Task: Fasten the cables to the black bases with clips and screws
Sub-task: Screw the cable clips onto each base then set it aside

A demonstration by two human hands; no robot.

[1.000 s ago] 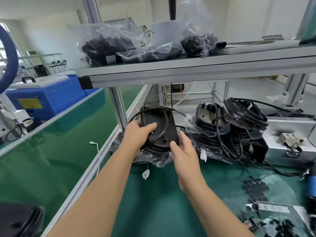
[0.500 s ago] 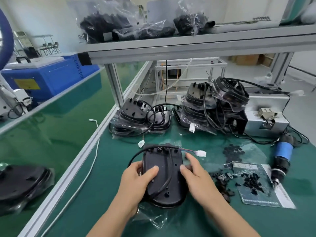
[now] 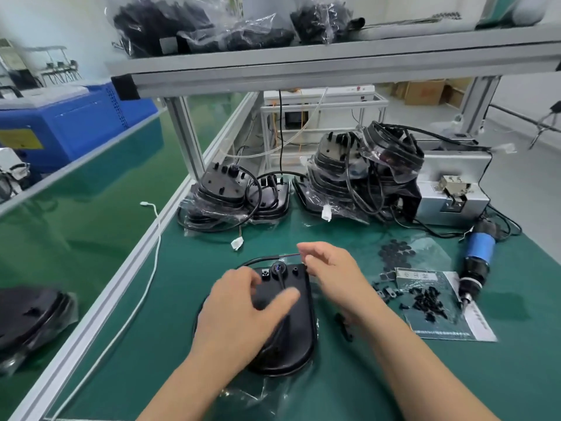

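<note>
A black base [image 3: 296,338] lies flat on the green mat in front of me, on a bit of clear plastic wrap. Its thin black cable [image 3: 264,259] arcs over the far end. My left hand [image 3: 243,311] rests on top of the base, thumb stretched across it and fingertips near the sockets at the far end. My right hand [image 3: 332,276] is at the base's far right corner and pinches the cable end between thumb and fingers. Small black clips [image 3: 428,302] lie in a loose heap on a printed bag to the right.
Wrapped stacks of more bases stand at the back left [image 3: 230,192] and back centre [image 3: 364,174]. A grey screw-feeder box [image 3: 452,196] and a blue electric screwdriver [image 3: 479,253] are at the right. Round black pads [image 3: 394,253] lie nearby. A shelf [image 3: 334,65] overhangs the bench.
The base came from the back stack down to the mat before me. My right hand left the base's side and took the cable end; my left shifted onto the top.
</note>
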